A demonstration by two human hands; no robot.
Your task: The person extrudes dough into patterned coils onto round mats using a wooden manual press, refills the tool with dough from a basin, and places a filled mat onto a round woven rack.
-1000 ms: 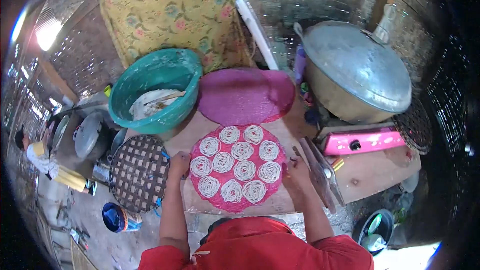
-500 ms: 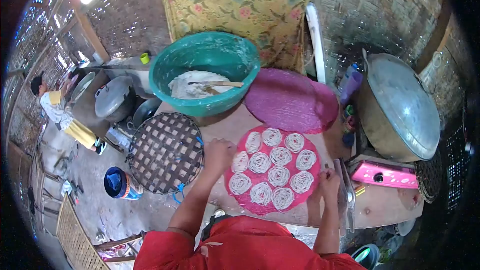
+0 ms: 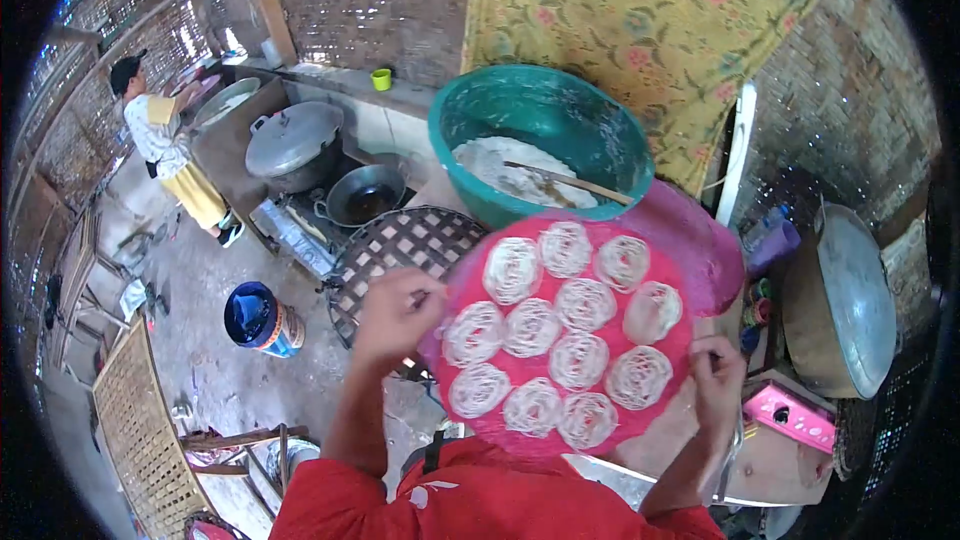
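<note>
A round pink mat (image 3: 622, 428) carries several white nests of thin noodle-like strands (image 3: 532, 327). My left hand (image 3: 392, 312) is closed at the mat's left edge, and my right hand (image 3: 716, 372) is closed at its right edge. The mat hangs between them, raised in front of the table and hiding part of what lies behind. Beneath my left hand's side shows a dark woven round tray (image 3: 385, 258) with open squares. Just past the mat's far edge stands a big green basin (image 3: 450, 130) with white flour-like stuff and a wooden stick (image 3: 570, 183).
More purple mats (image 3: 690, 230) lie behind to the right. A large lidded pot (image 3: 845, 300) stands beyond a pink stove panel (image 3: 790, 417). Toward the left are a lidded pot (image 3: 295, 145), a wok (image 3: 365, 195), a bucket (image 3: 262, 318) and another person (image 3: 165, 150) standing.
Both hands have lifted the pink mat with its nests off the table. My view has turned left, so the surroundings sit further right.
</note>
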